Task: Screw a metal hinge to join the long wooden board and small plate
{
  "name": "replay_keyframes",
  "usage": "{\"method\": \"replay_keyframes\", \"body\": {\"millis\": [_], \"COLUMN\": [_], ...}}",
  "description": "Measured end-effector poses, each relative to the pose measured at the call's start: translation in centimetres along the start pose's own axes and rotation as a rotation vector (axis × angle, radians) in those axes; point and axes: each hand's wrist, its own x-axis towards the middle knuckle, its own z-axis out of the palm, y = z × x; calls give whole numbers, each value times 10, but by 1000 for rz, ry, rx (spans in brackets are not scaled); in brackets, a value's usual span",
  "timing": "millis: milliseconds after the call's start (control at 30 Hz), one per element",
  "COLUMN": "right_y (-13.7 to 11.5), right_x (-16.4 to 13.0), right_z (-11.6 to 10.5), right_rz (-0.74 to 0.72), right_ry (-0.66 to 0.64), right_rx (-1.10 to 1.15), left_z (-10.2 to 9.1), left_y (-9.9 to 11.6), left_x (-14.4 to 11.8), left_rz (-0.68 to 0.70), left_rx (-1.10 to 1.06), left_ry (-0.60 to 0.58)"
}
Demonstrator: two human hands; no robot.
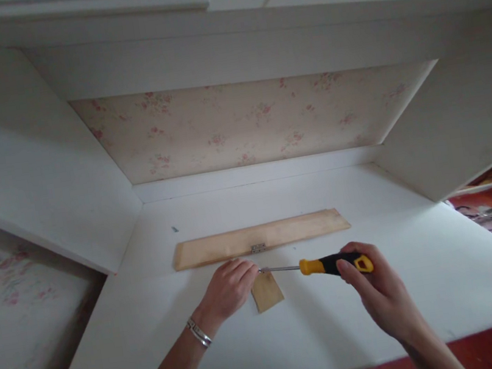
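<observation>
1. Head view, table (387, 324): white surface set in a white alcove, floral back panel (241, 120) at the far side.
2. Head view, long wooden strip (261, 238): lies flat across the middle of the table, a small metal hinge (258, 248) on its near edge.
3. Head view, small wooden piece (267, 291): lies just near of the strip, below the hinge, its left corner under the left hand.
4. Head view, left hand (229, 289): palm down, fingers curled narrow and pressed on the small wooden piece at the spot where the tool tip arrives; whether a screw is pinched there cannot be told. A bracelet (198, 333) sits on the wrist.
5. Head view, right hand (372, 286): fingers closed around the handle of the yellow-and-black screwdriver (327, 265), shaft lying nearly level and pointing left, tip at the left fingertips.
6. Judgement, step in hand: driving or seating a fastener at the small piece.
7. Judgement, good practice: keep the shaft in line with the fastener, press along its axis, hold the piece flat, keep the left fingertips out of the tip's line in case it slips.
</observation>
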Motion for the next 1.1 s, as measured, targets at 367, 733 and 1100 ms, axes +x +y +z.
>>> {"method": "replay_keyframes", "body": {"millis": [367,733,1100], "right_y": [-18,-17,-39], "right_x": [4,70,104], "right_z": [-13,-4,13], "right_rz": [-174,-24,-205], "right_ry": [-105,65,-82], "right_rx": [-169,-139,-330], "left_z": [7,33,42], "left_y": [-2,-35,-33], "left_x": [6,36,46], "left_rz": [-66,-273,-276], "left_rx": [-129,-197,-195], "left_ry": [69,143,71]}}
